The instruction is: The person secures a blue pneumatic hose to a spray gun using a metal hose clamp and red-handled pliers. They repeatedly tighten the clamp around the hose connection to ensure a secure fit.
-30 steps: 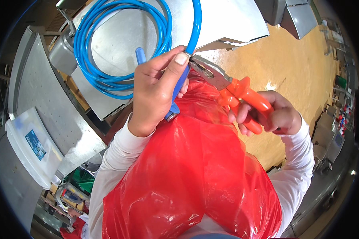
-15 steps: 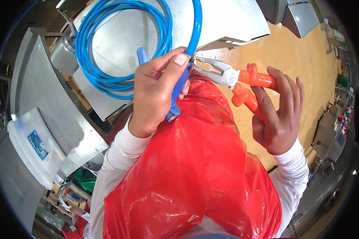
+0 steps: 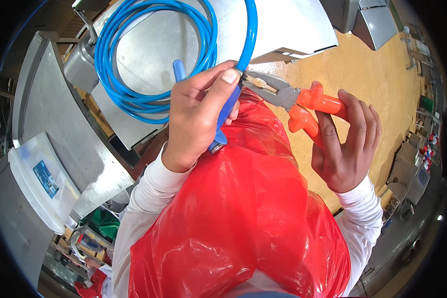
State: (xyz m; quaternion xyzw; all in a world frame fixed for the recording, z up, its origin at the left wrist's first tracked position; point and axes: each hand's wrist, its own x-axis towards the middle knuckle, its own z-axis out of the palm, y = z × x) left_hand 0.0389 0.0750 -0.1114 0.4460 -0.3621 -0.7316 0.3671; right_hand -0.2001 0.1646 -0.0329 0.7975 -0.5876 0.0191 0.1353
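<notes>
While the left hand (image 3: 196, 114) has its fingers clamped on a blue handle (image 3: 226, 109) just below the blue hose (image 3: 252, 35), the right hand (image 3: 343, 146) has its fingers curled on orange-handled pliers (image 3: 286, 96), jaws parted at the joint (contact unclear). Probably positioning pliers; next move calls for lined-up jaws, steady left grip.

We see only part of the blue handle (image 3: 228, 107), since the left hand (image 3: 196, 111) wraps over it. The tips of the pliers (image 3: 284, 96) sit in a cramped spot by the left thumb (image 3: 229, 76); they may touch something there, but we cannot be sure. The right hand (image 3: 350, 139) hides the grip ends. The top edge crops the blue hose (image 3: 250, 30); small objects (image 3: 429, 149) at far right blur beyond our naming.
</notes>
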